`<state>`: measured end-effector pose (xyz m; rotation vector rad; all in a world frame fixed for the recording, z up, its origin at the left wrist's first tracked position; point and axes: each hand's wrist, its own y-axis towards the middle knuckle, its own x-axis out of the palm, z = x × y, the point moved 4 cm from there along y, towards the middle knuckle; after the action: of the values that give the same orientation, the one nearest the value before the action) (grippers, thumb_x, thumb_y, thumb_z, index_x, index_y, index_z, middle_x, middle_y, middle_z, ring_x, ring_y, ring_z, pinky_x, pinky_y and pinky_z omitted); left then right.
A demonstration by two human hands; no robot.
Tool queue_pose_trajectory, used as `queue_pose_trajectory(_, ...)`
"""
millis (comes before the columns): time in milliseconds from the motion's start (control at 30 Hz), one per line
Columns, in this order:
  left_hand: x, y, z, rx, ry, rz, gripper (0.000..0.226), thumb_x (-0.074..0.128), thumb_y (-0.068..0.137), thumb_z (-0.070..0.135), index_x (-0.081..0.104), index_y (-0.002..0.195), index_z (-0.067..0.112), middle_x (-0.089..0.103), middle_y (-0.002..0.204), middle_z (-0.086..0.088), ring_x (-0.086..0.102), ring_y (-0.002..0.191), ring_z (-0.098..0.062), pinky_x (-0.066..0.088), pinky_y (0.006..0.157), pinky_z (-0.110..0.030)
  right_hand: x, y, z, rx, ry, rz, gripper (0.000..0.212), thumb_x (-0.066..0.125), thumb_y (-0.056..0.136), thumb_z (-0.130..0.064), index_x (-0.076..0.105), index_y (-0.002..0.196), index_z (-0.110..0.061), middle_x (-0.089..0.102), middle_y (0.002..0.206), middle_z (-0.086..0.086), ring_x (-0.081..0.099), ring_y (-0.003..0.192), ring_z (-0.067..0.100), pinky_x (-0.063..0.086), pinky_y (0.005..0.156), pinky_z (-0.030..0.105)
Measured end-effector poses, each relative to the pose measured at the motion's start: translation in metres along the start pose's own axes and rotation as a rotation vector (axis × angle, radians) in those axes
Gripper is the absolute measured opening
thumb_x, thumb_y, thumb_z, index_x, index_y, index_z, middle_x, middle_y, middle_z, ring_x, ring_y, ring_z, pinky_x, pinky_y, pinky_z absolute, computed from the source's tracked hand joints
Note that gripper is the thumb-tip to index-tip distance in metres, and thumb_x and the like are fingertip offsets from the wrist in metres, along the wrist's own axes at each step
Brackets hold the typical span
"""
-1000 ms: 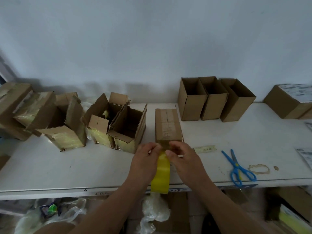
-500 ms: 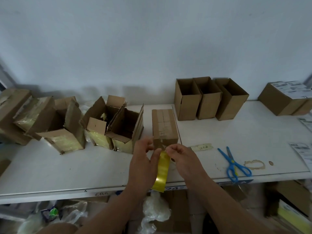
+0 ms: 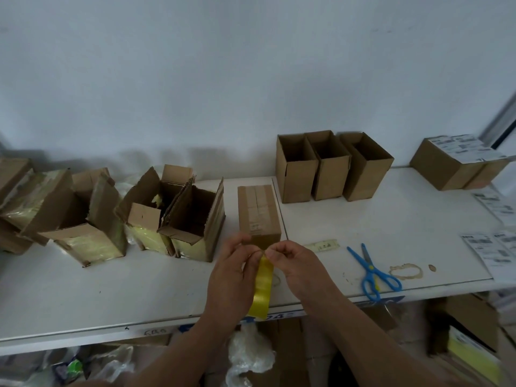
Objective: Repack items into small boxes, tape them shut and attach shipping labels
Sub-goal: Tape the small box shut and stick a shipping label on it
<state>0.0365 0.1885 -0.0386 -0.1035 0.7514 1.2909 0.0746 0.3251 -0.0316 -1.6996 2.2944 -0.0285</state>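
A closed small cardboard box (image 3: 257,212) lies on the white table (image 3: 139,289), its top seam taped. Just in front of its near end I hold a roll of yellow tape (image 3: 262,289) on edge. My left hand (image 3: 233,277) grips the roll from the left side. My right hand (image 3: 296,263) pinches the tape's loose end at the top of the roll, close to the box's near face.
Opened cartons (image 3: 178,216) with yellow padding stand to the left. Three open empty small boxes (image 3: 332,166) line the wall at right. Labelled boxes (image 3: 458,163) sit far right, with loose shipping labels (image 3: 497,250), blue scissors (image 3: 372,272) and a paper slip (image 3: 324,245).
My head has turned slightly, shifting the scene left. Both hands stay at the roll by the box's near end; the fingers of my right hand have drawn into a tighter pinch on the tape end.
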Motion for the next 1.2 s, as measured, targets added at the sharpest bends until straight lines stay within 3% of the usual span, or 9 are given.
queue_pose_trajectory(400, 0.000, -0.005, 0.010, -0.286, -0.083, -0.034, 0.005, 0.053, 0.099, 0.030, 0.057, 0.100, 0.032, 0.040, 0.117, 0.010, 0.045, 0.090, 0.011, 0.032, 0.069, 0.001, 0.005, 0.004, 0.001, -0.034, 0.074, 0.022, 0.012, 0.063, 0.094, -0.022, 0.069, 0.087, -0.031, 0.070, 0.093, -0.007, 0.063, 0.092, 0.005, 0.048, 0.075, 0.012)
queue_pose_trajectory(567, -0.020, -0.006, 0.008, -0.231, -0.033, 0.000, 0.004, 0.059, 0.096, 0.028, 0.060, 0.092, 0.029, 0.044, 0.110, 0.011, 0.050, 0.089, 0.008, 0.038, 0.074, -0.005, 0.016, 0.006, 0.004, 0.007, 0.219, -0.027, 0.020, 0.063, 0.094, -0.019, 0.067, 0.110, -0.031, 0.070, 0.106, -0.005, 0.066, 0.100, 0.007, 0.053, 0.091, 0.023)
queue_pose_trajectory(667, -0.036, -0.008, 0.006, -0.136, 0.129, 0.011, 0.006, 0.058, 0.096, 0.029, 0.062, 0.093, 0.025, 0.042, 0.109, 0.014, 0.049, 0.085, 0.003, 0.037, 0.075, -0.011, 0.019, 0.007, 0.003, 0.009, 0.199, -0.038, 0.012, 0.062, 0.095, -0.024, 0.070, 0.102, -0.030, 0.071, 0.103, -0.005, 0.067, 0.099, 0.010, 0.054, 0.095, 0.032)
queue_pose_trajectory(733, -0.049, -0.008, 0.001, -0.066, 0.271, 0.024, 0.009, 0.059, 0.096, 0.025, 0.066, 0.095, 0.019, 0.042, 0.108, 0.012, 0.047, 0.087, -0.001, 0.038, 0.076, -0.016, 0.022, 0.006, 0.001, -0.019, 0.117, -0.043, 0.010, 0.062, 0.095, -0.027, 0.071, 0.097, -0.031, 0.072, 0.099, -0.007, 0.066, 0.097, 0.009, 0.053, 0.095, 0.030)
queue_pose_trajectory(800, -0.051, -0.007, -0.013, 0.021, 0.524, -0.105, 0.009, 0.066, 0.090, 0.019, 0.070, 0.096, 0.013, 0.055, 0.104, 0.004, 0.051, 0.098, -0.015, 0.045, 0.078, -0.026, 0.023, 0.005, -0.001, -0.054, -0.019, -0.041, 0.010, 0.061, 0.096, -0.028, 0.069, 0.094, -0.033, 0.070, 0.098, -0.011, 0.064, 0.097, 0.005, 0.050, 0.092, 0.024)
queue_pose_trajectory(867, -0.046, -0.007, -0.037, 0.142, 0.835, -0.272, 0.019, 0.078, 0.071, 0.009, 0.074, 0.089, 0.011, 0.065, 0.092, -0.004, 0.050, 0.101, -0.027, 0.050, 0.066, -0.032, 0.022, 0.004, -0.003, -0.094, -0.169, -0.033, 0.010, 0.058, 0.097, -0.030, 0.068, 0.100, -0.031, 0.068, 0.101, -0.014, 0.061, 0.098, 0.002, 0.046, 0.087, 0.015)
queue_pose_trajectory(933, -0.047, -0.005, -0.060, 0.126, 0.927, -0.305, 0.023, 0.080, 0.061, 0.002, 0.072, 0.080, 0.013, 0.062, 0.083, -0.005, 0.050, 0.095, -0.028, 0.047, 0.052, -0.031, 0.019, 0.003, -0.004, -0.126, -0.278, -0.033, 0.017, 0.056, 0.098, -0.031, 0.067, 0.110, -0.027, 0.067, 0.104, -0.012, 0.060, 0.098, 0.000, 0.042, 0.083, 0.009)
queue_pose_trajectory(1067, -0.042, -0.003, -0.071, 0.140, 1.031, -0.290, 0.005, 0.066, 0.080, 0.013, 0.068, 0.079, 0.017, 0.060, 0.086, -0.010, 0.056, 0.081, -0.032, 0.047, 0.055, -0.036, 0.005, -0.001, -0.005, -0.195, -0.420, -0.005, 0.020, 0.053, 0.099, -0.032, 0.066, 0.113, -0.025, 0.063, 0.107, -0.013, 0.055, 0.097, -0.003, 0.036, 0.076, 0.001)
queue_pose_trajectory(1200, -0.026, -0.001, -0.040, 0.209, 0.884, -0.190, 0.040, 0.031, 0.099, 0.033, 0.067, 0.086, 0.019, 0.064, 0.087, -0.004, 0.055, 0.078, -0.024, 0.045, 0.062, -0.036, -0.008, -0.004, -0.005, -0.249, -0.568, 0.004, 0.020, 0.049, 0.101, -0.031, 0.064, 0.112, -0.024, 0.059, 0.105, -0.011, 0.053, 0.099, 0.003, 0.040, 0.085, 0.012)
